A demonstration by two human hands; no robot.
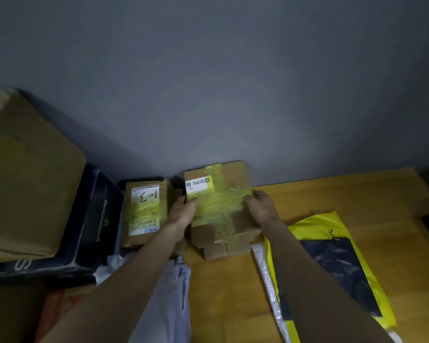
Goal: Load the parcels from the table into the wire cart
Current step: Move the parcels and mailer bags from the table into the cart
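1. I've got both hands on the box (219, 206), the tape-wrapped carton at the tabletop's (344, 194) far edge, against the wall, about 12 o'clock from where I stand.
2. Left hand (182, 212) grips the 9 o'clock side, thumb curled over the top face; right hand (261, 205) grips the 3 o'clock side, fingers wrapped onto the top. Both pinch the box between them.
3. It sits on a smaller carton (226, 251) whose front pokes out beneath at 6 o'clock; I can't tell whether the box has lifted clear of it.
4. Handling call: stiff cardboard, so the sides should take a squeeze without caving. The glossy yellow tape looks slick, so I'd keep palms on bare cardboard or hook fingers under the bottom edge.
5. Weight: it looks modest for two hands, though nothing here proves it.
6. Still to load: the "1-3" box (144, 211) at 9 o'clock, just beside my left hand, and the yellow mailer (332, 263) at 4 o'clock, soft and floppy, best scooped flat.
7. The cart isn't in view, so I can't place it.
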